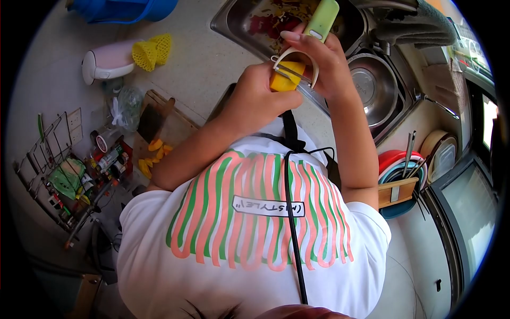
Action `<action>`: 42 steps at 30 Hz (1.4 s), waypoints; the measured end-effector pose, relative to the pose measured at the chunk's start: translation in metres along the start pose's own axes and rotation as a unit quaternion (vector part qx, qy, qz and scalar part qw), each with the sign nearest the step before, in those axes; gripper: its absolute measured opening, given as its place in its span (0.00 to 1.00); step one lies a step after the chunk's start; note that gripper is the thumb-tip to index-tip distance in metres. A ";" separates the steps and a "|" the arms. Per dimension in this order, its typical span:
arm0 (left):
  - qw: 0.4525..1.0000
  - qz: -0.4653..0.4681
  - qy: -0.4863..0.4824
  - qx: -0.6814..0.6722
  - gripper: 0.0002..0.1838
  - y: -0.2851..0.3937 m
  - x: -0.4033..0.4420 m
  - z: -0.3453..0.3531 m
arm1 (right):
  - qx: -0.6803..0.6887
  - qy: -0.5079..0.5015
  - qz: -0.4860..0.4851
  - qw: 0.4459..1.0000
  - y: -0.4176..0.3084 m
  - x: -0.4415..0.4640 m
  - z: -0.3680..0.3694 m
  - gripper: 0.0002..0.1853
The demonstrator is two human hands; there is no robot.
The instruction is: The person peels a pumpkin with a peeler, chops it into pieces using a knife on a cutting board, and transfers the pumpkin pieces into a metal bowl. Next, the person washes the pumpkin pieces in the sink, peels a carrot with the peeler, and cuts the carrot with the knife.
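A peeler (pixel 313 50) with a light green handle and a white curved head is gripped in my right hand (pixel 325 53). Its blade lies against a yellow-fleshed piece of fruit or vegetable (pixel 287 77), whose exact kind I cannot tell. My left hand (pixel 260 85) is closed around that piece from the left. Both hands are just in front of the sink (pixel 234 33), where brown and yellow peelings (pixel 281 13) and something dark red (pixel 265 27) lie.
A metal bowl (pixel 372 80) sits in the right basin. At left, orange-yellow pieces (pixel 154 154) lie by a cutting board (pixel 180 122). Farther back are a blue container (pixel 125 10), a pink-white appliance (pixel 109 61) and yellow foam netting (pixel 152 52). Stacked basins (pixel 396 159) stand at right.
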State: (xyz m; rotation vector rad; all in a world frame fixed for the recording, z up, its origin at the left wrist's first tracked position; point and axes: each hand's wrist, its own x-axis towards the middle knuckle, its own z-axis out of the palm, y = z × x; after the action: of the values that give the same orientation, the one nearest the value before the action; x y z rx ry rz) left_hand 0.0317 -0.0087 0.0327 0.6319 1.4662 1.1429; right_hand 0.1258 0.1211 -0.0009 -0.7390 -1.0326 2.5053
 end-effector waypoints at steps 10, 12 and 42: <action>0.999 0.039 -0.002 0.009 0.13 0.021 -0.023 -0.017 | 0.064 0.258 -0.057 0.962 0.044 0.040 -0.118 0.14; 0.998 0.053 0.020 0.023 0.15 0.021 -0.023 -0.027 | 0.031 0.246 0.006 0.969 0.042 0.038 -0.140 0.12; 0.946 0.009 0.322 -0.037 0.16 -0.132 -0.112 -0.111 | -0.437 0.072 0.008 0.896 0.156 0.062 -0.093 0.17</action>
State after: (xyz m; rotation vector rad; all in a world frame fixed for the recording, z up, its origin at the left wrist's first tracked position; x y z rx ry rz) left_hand -0.0191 -0.1913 -0.0472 0.2154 1.9494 1.4956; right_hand 0.1135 0.0956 -0.1908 -1.1281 -2.1134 1.8607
